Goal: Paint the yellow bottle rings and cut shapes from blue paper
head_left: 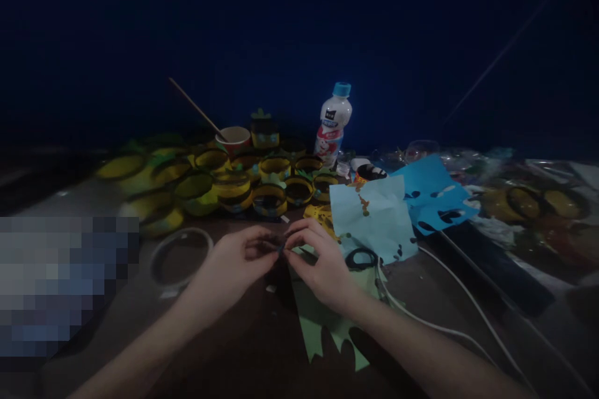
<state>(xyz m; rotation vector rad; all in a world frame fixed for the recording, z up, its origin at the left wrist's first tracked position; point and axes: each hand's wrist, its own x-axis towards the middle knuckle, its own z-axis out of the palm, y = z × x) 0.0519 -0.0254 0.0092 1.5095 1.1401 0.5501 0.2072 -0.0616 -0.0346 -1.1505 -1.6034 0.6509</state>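
Observation:
My left hand (pixel 241 254) and my right hand (pixel 318 257) meet over the dark table, fingertips pinched together. Between them is a small blue piece (pixel 281 249), mostly covered by the fingers; it looks like paper, but its exact shape is hidden. Under my right hand lies a green paper sheet (pixel 313 324) with a jagged, cut-out lower edge. Close to that hand, black-handled scissors (pixel 362 258) rest by a light blue paper (pixel 374 212) with holes cut in it. A clear ring, like a tape roll (pixel 156 255), lies left of my left hand.
Several yellow paper rings (pixel 233 190) crowd the back left, around a paper cup (pixel 234 137) with a stick. A capped drink bottle (pixel 330 128) stands behind. Right are darker blue paper (pixel 433 193), a white cable (pixel 449 271) and clear plastic items. Pixelation covers the left edge.

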